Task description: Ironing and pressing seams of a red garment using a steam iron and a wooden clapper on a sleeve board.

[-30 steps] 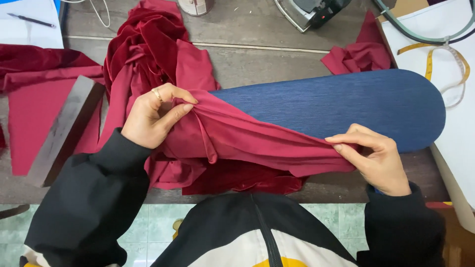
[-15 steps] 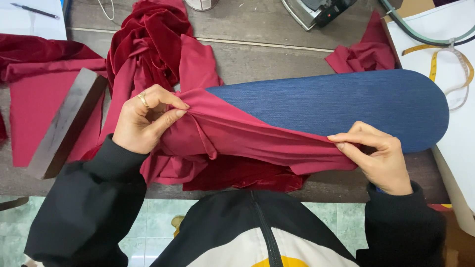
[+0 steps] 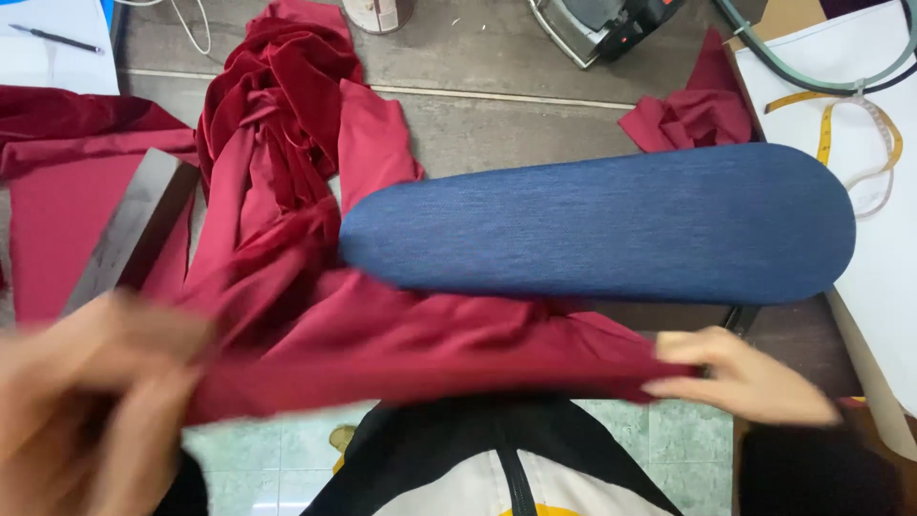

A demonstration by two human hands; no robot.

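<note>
Two hands now wide apart: left hand (image 3: pixel 95 401) and right hand (image 3: pixel 740 377) each pinching the red cloth (image 3: pixel 430 368), pulled taut and nearer, off the blue pressing board (image 3: pixel 602 225)

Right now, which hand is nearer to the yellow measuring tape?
Right. The right hand grips the red fabric below the blue ironing board, under the measuring tape; the left hand is at the far left.
</note>
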